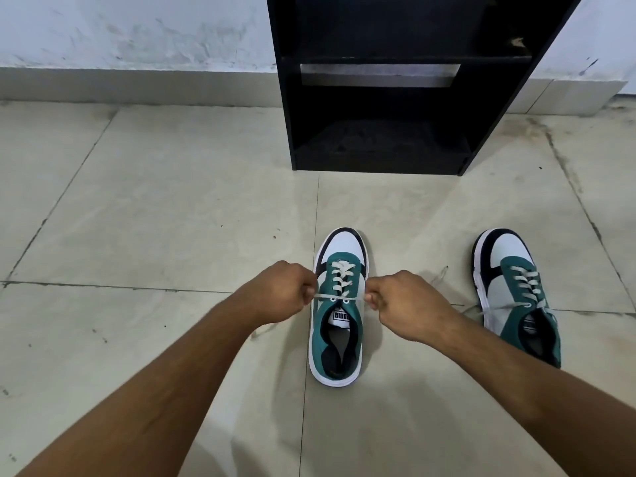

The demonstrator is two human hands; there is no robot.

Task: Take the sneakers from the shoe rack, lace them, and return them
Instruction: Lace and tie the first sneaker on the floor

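A green, white and navy sneaker (339, 342) stands on the floor, toe pointing away from me. Its white lace (340, 277) crosses up the eyelets. My left hand (282, 292) pinches the lace end at the sneaker's left side. My right hand (402, 302) pinches the other end at its right side. Both ends run taut from the top eyelets. The second sneaker (516, 297) of the pair stands further right, laced, with loose ends lying on the floor. The black shoe rack (382, 98) stands ahead against the wall, its visible shelves bare.
Pale tiled floor (155, 208) stretches all round, with dark grout lines. A scuffed white wall (120, 32) with a tiled skirting runs behind the rack.
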